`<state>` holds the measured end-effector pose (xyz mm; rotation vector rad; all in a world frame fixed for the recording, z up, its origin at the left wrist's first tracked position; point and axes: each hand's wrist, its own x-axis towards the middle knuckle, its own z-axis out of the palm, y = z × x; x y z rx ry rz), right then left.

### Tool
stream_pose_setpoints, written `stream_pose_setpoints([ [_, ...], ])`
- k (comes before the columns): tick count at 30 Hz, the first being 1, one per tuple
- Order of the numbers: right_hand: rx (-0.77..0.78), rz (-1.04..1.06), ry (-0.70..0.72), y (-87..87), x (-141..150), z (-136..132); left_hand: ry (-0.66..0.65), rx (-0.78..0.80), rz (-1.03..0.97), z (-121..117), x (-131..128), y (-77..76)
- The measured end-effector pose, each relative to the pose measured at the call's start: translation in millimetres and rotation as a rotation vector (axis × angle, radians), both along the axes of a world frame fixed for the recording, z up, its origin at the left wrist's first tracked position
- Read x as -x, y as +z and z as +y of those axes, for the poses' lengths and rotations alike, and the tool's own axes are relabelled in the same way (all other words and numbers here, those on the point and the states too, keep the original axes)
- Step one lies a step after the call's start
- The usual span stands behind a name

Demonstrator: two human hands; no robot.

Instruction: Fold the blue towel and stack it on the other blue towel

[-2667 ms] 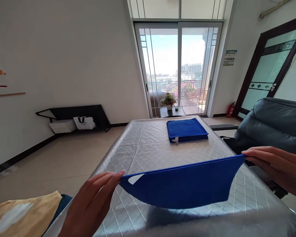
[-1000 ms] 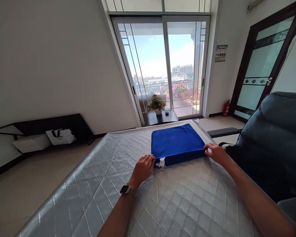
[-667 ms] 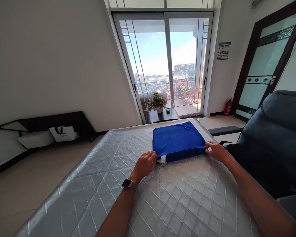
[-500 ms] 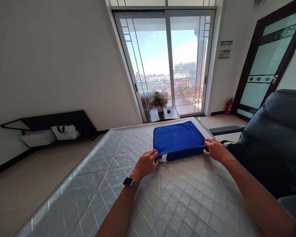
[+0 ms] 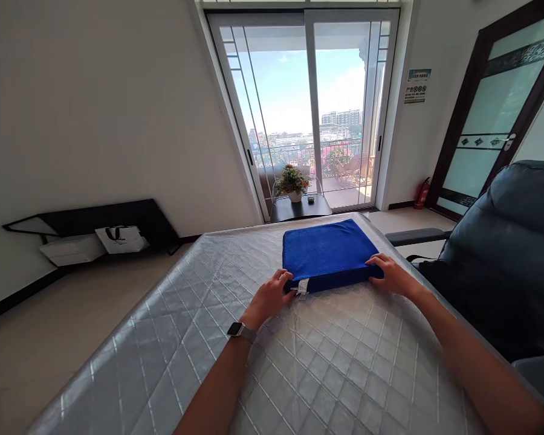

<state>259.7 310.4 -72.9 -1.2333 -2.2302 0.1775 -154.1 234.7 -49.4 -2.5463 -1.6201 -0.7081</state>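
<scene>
A flat blue cushion with a fabric cover lies on a silver, diamond-quilted mattress. From its front edge, near the left corner, hangs a white label. My left hand is closed on that near left corner, thumb low and fingers over the top edge. A watch is on the left wrist. At the near right corner, my right hand pinches the cushion's front edge, fingertips on top and thumb lower down. The cushion's underside is hidden.
Beyond the mattress, a small dark table bears a potted plant before the sliding glass door. A black armchair crowds the right side. On the left, a low black frame holds a white bag.
My right hand has shifted a little left along the cushion's front edge, in from the corner. My left hand still grips the left corner. The camera view has tilted slightly.
</scene>
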Motion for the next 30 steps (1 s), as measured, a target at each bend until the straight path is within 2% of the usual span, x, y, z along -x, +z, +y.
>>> stream_pose_setpoints([
  [7,0.028,0.105,0.044,-3.7,-8,5,0.068,0.027,0.027,0,-5,4.6],
  [12,0.005,0.076,0.094,-4.1,-13,9,0.073,0.015,0.141,-1,-4,8.6],
  [18,-0.024,0.061,0.099,-5.8,-15,11,0.08,0.003,0.14,1,-3,6.8],
  [25,-0.019,-0.015,0.108,-7.2,-17,14,0.073,-0.063,0.18,1,-6,7.9],
  [30,0.007,0.013,0.104,0.0,-21,12,0.042,-0.141,0.239,0,-9,14.0],
])
